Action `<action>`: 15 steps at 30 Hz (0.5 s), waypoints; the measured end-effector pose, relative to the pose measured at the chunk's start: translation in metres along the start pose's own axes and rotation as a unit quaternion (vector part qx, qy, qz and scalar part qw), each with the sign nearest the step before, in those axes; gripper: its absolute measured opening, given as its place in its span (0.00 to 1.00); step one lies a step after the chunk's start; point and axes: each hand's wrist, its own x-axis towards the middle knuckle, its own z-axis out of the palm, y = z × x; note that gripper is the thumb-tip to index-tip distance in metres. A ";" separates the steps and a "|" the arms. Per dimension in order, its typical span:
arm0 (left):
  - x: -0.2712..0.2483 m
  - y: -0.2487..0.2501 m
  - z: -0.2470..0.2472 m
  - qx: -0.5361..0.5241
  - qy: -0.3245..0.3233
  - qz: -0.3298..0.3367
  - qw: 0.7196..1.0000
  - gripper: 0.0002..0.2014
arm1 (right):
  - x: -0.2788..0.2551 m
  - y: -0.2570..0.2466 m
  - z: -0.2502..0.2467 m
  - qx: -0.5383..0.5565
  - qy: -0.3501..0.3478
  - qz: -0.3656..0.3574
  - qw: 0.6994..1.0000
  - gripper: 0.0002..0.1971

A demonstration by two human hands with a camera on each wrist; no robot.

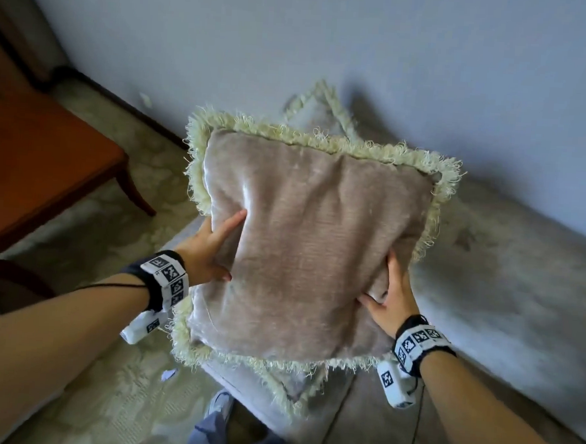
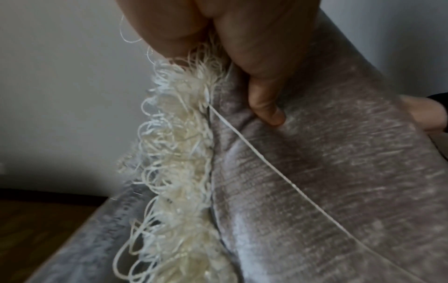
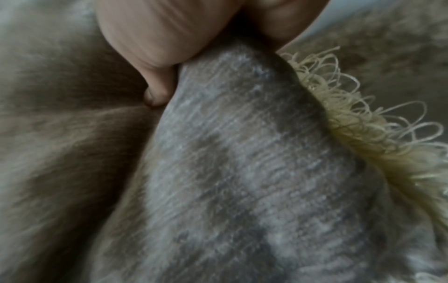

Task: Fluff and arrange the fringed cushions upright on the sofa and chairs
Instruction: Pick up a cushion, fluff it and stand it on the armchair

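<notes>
Room: a pale wall (image 1: 364, 37) backs a grey velvet sofa (image 1: 521, 287); a patterned cream carpet (image 1: 109, 399) covers the floor, and a reddish wooden table (image 1: 41, 158) stands at the left.

Writing: no brand or text is legible. Both wrists carry bands of black-and-white coded squares (image 1: 170, 276).

Task item: 1 beige fringed cushion (image 1: 311, 243) is held above the sofa seat, its face towards the head camera. A 2nd cushion (image 1: 320, 115) stands behind it against the wall, and a 3rd cushion (image 1: 295, 386) lies under its lower edge.

Hands: the left hand (image 1: 211, 247) grasps the cushion's left side, thumb pressed into the front. The right hand (image 1: 391, 300) grasps the lower right side likewise.

View differences: the left wrist view alone shows a loose pale thread (image 2: 278, 172) running across the velvet beside the looped fringe (image 2: 174, 162). The right wrist view shows the thumb (image 3: 157, 92) sunk into a fold.
</notes>
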 end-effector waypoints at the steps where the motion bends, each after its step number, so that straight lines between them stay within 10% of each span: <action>1: -0.008 -0.002 -0.016 0.005 0.017 -0.006 1.000 0.70 | 0.009 -0.017 -0.003 -0.001 -0.005 -0.020 1.000 0.59; 15: -0.167 -0.125 -0.177 0.041 0.210 -0.132 0.968 0.70 | 0.072 -0.273 0.104 -0.021 -0.067 -0.186 0.980 0.56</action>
